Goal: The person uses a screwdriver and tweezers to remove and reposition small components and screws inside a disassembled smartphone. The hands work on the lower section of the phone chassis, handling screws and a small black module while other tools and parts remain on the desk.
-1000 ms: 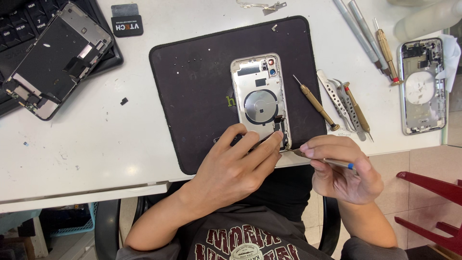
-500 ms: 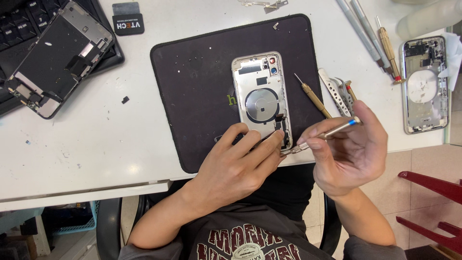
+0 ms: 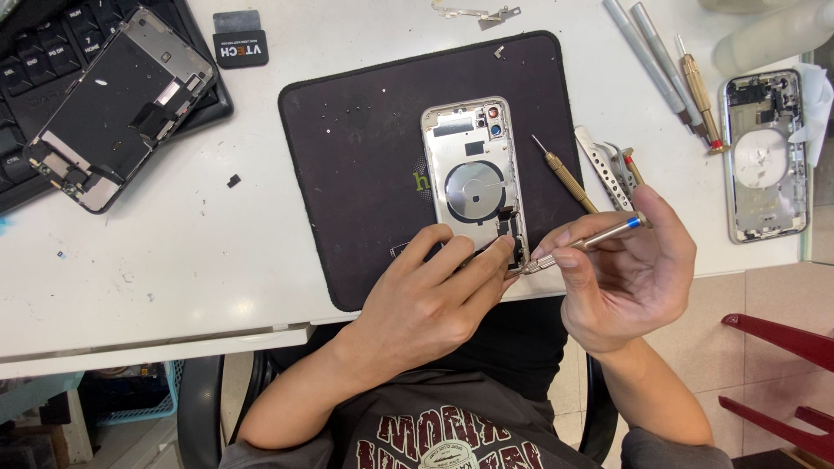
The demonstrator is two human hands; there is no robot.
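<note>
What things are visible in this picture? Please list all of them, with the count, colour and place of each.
opened phone housing: 1, silver, on the mat, centre
work mat: 1, black, on the table
precision screwdriver: 1, silver with blue ring, in the right hand, tip at the housing's lower edge
brass-handled screwdriver: 1, gold, on the mat's right edge
tweezers: appears 2, silver, right of the mat
second phone housing: 1, silver, far right
long tools: 3, two grey and one gold, top right
phone screen assembly: 1, black, on a keyboard, top left
small card: 1, black, top
table: 1, white
left hand: steadies the housing's lower end
right hand: holds the screwdriver
</note>
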